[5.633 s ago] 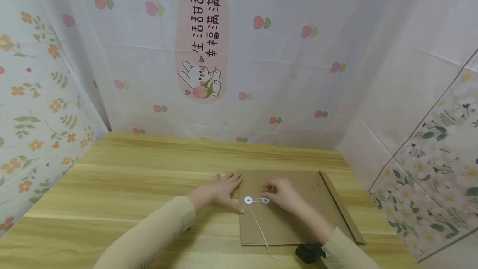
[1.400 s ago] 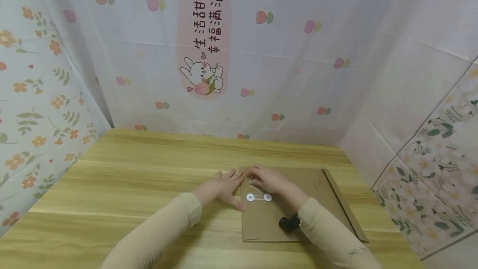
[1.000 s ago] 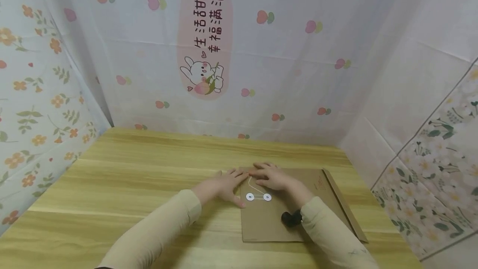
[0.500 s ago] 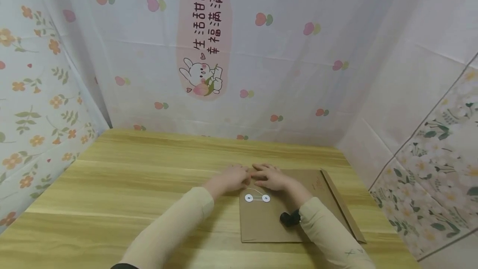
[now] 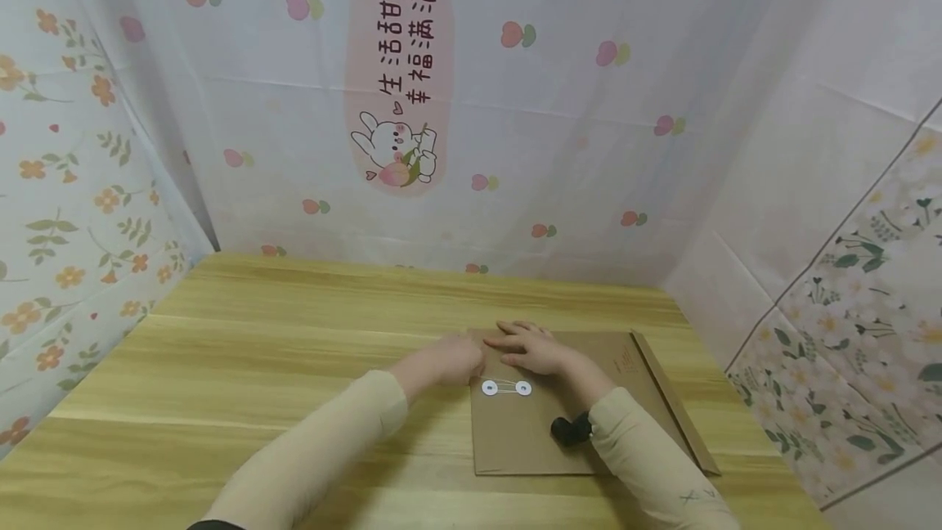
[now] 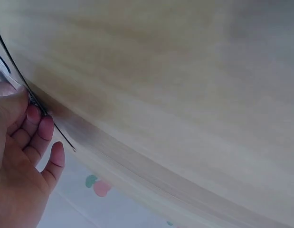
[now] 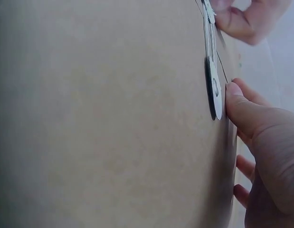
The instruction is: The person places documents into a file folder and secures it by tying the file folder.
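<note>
A brown kraft string-tie envelope point(image 5: 515, 440) lies flat on the wooden table. Two white disc buttons, the left one point(image 5: 489, 388) by the envelope's edge and the right one point(image 5: 523, 388) further in, have pale string point(image 5: 506, 383) wound between them. At the left edge, just above the left button, my left hand point(image 5: 456, 360) has its fingers curled and pinches the string's end, mostly hidden by the fingers. My right hand point(image 5: 540, 352) rests on the envelope's upper part, fingers spread; the right wrist view shows its thumb point(image 7: 233, 90) beside a button point(image 7: 215, 95).
A black wrist device point(image 5: 570, 432) sits over the envelope at the right sleeve point(image 5: 648, 456). A folded strip point(image 5: 677, 407) runs along the envelope's right side. Patterned cloth point(image 5: 589, 145) hangs behind the table point(image 5: 294, 334) and at both sides.
More string is wound between the buttons, and its loose tail has shortened. The left hand went from lying flat to taking the string, then moved down towards the left button. The right hand let the string go.
</note>
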Available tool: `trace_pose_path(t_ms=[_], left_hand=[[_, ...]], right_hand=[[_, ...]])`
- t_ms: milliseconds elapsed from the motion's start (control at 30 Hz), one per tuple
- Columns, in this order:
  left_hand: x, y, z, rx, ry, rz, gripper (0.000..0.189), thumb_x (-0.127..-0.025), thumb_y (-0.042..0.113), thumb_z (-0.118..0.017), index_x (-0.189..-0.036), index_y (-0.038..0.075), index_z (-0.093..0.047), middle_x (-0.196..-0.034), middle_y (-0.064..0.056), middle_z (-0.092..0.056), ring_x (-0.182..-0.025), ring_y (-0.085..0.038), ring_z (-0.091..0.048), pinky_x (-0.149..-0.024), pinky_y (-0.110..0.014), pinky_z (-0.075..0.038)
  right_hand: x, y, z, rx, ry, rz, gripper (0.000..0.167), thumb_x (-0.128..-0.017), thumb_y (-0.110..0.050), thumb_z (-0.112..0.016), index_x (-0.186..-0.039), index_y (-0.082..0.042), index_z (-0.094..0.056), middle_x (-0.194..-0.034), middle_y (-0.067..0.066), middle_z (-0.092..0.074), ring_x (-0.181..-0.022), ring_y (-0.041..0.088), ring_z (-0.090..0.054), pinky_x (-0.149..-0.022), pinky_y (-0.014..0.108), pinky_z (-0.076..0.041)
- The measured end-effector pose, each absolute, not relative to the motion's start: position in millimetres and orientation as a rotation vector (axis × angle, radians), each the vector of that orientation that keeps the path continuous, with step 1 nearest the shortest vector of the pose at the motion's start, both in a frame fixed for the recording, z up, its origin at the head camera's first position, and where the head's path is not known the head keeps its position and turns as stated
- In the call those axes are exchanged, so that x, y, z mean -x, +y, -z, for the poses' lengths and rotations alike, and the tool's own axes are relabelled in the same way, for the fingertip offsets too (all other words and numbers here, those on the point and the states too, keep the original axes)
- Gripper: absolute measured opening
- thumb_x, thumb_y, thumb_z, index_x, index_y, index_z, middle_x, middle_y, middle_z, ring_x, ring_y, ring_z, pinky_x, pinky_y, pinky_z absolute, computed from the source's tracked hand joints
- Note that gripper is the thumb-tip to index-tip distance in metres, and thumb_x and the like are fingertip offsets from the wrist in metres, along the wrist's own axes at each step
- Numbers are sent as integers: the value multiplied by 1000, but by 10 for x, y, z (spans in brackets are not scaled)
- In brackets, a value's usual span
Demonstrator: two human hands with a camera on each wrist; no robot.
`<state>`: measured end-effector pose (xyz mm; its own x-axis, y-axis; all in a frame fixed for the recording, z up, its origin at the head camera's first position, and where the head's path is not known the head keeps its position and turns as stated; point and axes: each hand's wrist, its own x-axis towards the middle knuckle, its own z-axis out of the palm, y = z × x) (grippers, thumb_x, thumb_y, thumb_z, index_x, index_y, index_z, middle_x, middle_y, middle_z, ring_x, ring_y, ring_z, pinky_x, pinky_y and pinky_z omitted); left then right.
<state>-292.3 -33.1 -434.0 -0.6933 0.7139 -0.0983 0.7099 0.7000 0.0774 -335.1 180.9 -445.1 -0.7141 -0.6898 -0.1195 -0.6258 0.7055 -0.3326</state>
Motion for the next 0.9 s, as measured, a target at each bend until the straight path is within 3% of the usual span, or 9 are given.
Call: trace_pose_path(t_ms=[133,467,667,900], left_hand=[[2777,-325,4294,-1216,2761,-17,9,-92,16,-63,-87,15,-70,-82,7,-65,-79,-10,-61,-83,-32,-51],[2549,-268,4308,-1282,2784,-7,18,-89,15,-64,-72,17,-62,-68,8,-54,-61,-7,-49,-59,-22,-44],[2460,-125,4322,-1386,2711,-138,13,-92,15,-62,-80,18,-67,-71,13,-57,-65,-2,-52,-66,-19,-46],[2363,20,4362,-1578,2583,-297,12,-89,14,-66,-78,18,-65,-69,15,-52,-66,3,-46,-60,-9,-37]], right_hand=[[3353,1815,4449,1033,2691,371,46,-99,-36,-50,-144,-25,-46,-156,11,-23,-140,39,-17,-105,68,-11],[3336,1798,4453,1028,2684,385,45,-100,-35,-50,-144,-26,-46,-156,12,-23,-140,40,-15,-104,69,-10],[3329,1802,4430,1015,2708,389,44,-100,-33,-50,-143,-25,-48,-155,12,-24,-140,40,-17,-105,68,-11],[3318,1783,4448,1003,2688,374,45,-100,-35,-49,-144,-28,-45,-156,11,-22,-141,39,-15,-105,68,-9]])
